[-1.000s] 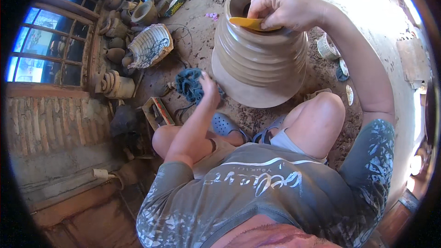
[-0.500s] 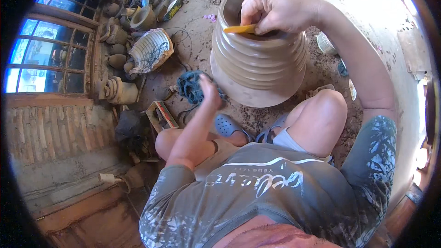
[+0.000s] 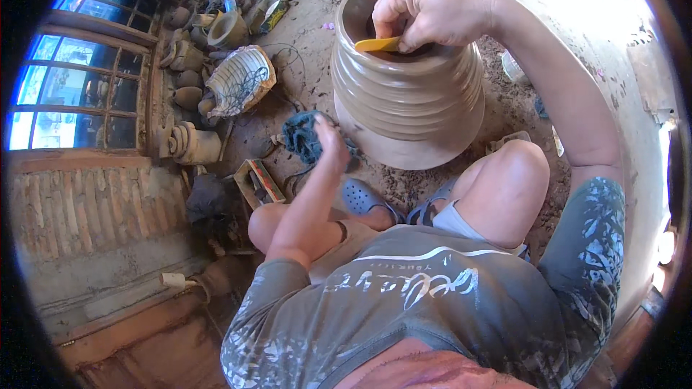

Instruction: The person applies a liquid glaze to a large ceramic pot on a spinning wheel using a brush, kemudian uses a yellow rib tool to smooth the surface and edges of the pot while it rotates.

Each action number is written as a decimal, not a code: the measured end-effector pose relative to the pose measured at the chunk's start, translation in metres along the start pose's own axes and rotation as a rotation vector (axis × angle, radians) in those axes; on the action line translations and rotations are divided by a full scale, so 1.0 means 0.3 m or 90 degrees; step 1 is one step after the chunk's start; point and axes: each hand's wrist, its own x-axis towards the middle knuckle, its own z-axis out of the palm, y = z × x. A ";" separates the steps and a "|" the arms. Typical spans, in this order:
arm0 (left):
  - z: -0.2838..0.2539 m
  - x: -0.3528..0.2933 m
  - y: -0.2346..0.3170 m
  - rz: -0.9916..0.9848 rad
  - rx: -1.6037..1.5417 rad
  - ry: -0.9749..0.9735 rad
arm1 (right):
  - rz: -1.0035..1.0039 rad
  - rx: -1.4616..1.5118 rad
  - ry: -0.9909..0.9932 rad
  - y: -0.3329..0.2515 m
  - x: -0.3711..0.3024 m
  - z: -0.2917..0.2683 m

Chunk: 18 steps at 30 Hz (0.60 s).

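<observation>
A large ribbed clay pot (image 3: 404, 101) stands upright in front of me, wet and grey-brown, with a wide opening at its top. My right hand (image 3: 432, 14) is over the rim, its fingers pinching a flat yellow strip-shaped tool (image 3: 377, 45). This strip lies against the near left part of the pot's rim. Just left of the pot, my left hand (image 3: 331, 142) is held up with its fingers stretched out and nothing in it. Behind that hand, a dark blue-green cloth (image 3: 303, 137) lies on the floor.
Left of the pot are a ribbed pale basket-like piece (image 3: 241, 81) with cords in it, a round clay bowl (image 3: 227, 30), a stacked pale vessel (image 3: 194, 142) and an open box (image 3: 259, 181). A white container (image 3: 513, 68) stands to its right. My clog-covered foot (image 3: 364, 196) is near its base.
The view has shifted slightly. My right hand keeps the yellow strip at the rim. My left hand remains beside the pot, fingers still stretched out.
</observation>
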 end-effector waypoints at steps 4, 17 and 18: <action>0.017 -0.251 -0.339 -0.173 0.119 -0.087 | -0.015 -0.004 -0.002 0.029 0.002 -0.008; -0.036 -0.032 -0.182 -0.065 0.065 -0.045 | -0.013 -0.017 -0.018 -0.001 -0.022 -0.018; -0.062 -0.040 -0.320 -0.068 0.075 -0.077 | -0.021 -0.013 -0.021 -0.015 -0.015 -0.015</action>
